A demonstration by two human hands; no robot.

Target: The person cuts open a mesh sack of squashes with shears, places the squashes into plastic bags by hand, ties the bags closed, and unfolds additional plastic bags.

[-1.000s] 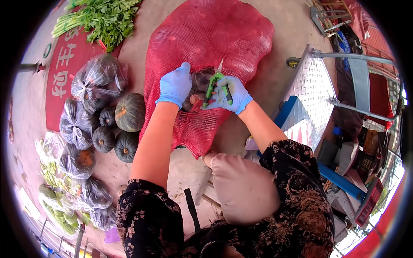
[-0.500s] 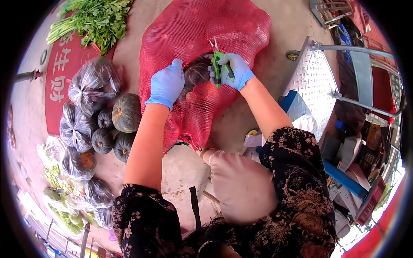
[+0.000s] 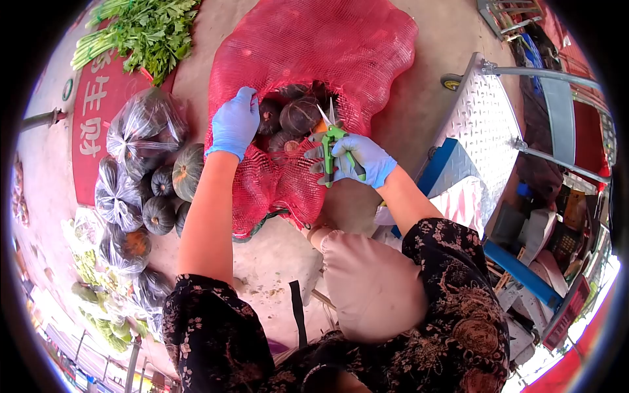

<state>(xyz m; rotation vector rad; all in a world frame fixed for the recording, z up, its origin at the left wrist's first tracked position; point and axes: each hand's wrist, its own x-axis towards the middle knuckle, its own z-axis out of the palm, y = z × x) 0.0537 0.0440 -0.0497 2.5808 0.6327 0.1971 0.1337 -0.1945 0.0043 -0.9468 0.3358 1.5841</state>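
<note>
A large red mesh sack (image 3: 311, 46) lies before me with a wide torn opening in its near side. Dark round pumpkins (image 3: 301, 116) show through the gap. On the left edge of the opening, my left hand (image 3: 234, 126), in a blue glove, pinches the netting. My right hand (image 3: 364, 159), its glove blue with grey fingertips, is wrapped round green-handled garden snips (image 3: 335, 135). Their pointed blades are spread apart and aim away from me, over the right side of the opening. The sack's gathered near end (image 3: 282, 196) droops towards my knee.
Loose pumpkins (image 3: 158, 215) and plastic-bagged pumpkins (image 3: 145, 128) sit to the left, near a red mat (image 3: 88, 134). Celery (image 3: 154, 36) lies at the far left. A metal platform trolley (image 3: 475, 124) stands to the right, with a blue bar (image 3: 524, 275) closer to me.
The opening has widened and shows more pumpkins. My left hand has moved left with the netting's edge, while my right hand has come nearer to me with the snips.
</note>
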